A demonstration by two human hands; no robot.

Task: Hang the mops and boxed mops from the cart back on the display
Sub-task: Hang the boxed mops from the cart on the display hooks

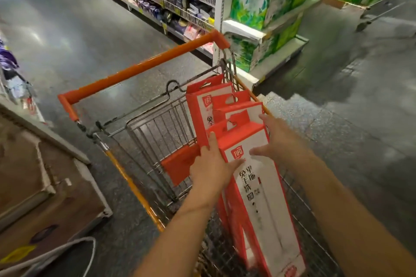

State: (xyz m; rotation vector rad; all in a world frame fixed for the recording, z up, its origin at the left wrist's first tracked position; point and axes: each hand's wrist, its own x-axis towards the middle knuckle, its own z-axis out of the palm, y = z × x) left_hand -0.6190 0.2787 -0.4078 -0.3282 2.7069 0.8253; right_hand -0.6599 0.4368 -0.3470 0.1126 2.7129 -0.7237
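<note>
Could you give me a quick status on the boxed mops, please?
Left hand grips front boxed mop, right hand spread on its right edge. Two more boxes behind, in cart. Nothing above them.

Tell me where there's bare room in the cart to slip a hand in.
Free: the cart's left half, between the left rail and the boxes. Crowded: the right side, where three boxes lean together, with the left hand and right hand on the nearest box.
</note>
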